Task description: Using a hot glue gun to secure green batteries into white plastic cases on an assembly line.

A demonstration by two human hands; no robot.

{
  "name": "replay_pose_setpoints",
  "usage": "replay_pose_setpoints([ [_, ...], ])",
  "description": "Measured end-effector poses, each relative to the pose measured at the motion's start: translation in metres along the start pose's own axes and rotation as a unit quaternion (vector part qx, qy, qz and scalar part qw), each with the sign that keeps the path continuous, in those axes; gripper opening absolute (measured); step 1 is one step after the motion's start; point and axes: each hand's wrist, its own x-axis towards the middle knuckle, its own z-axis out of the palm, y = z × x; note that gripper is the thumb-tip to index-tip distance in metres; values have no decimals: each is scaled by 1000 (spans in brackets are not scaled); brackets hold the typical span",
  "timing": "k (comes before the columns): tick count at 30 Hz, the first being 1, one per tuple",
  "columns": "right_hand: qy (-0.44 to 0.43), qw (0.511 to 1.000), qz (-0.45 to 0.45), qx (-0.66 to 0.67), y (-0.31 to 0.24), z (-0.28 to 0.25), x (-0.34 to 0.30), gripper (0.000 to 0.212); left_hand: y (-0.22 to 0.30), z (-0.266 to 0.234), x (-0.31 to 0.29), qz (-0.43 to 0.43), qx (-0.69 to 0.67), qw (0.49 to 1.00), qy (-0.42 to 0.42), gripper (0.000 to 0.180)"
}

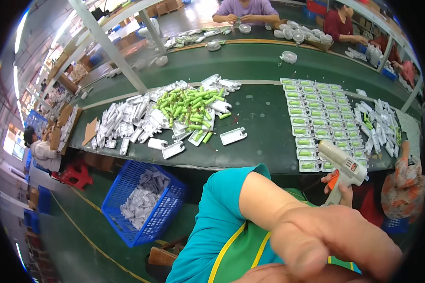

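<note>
My left arm, in a teal sleeve, bends across my body, and my left hand [333,233] hangs large and close in front. Its thumb stands apart from stretched fingers, with nothing visible in them. Behind it my right hand [346,192] is closed round the handle of a pale glue gun [344,162] with an orange trigger. The gun is tilted, its thick end over the nearest corner of rows of white plastic housings [311,113] holding green cylindrical batteries. My left hand hides the right forearm. Blurred skin at the lower edge cannot be told clearly.
Left on the green table [255,137] lie a heap of green batteries [186,106], many white shells [127,118] and a single housing [233,136]. More shells [382,125] lie right. A blue basket [144,203] of white parts stands below. Co-workers sit across and at both sides.
</note>
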Motion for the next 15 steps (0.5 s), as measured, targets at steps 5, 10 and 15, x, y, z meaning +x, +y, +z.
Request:
replay_pose_setpoints([
  [5,7,1000,9,-1,3,-5,9,52,11,-20,4,-237,-41,971,-8,59],
  [10,51,998,6,23,6,-15,24,53,107,-141,-24,-450,632,627,-66,36],
  [15,57,998,-9,28,5,-14,39,54,288,-297,-82,-499,847,126,133,68],
])
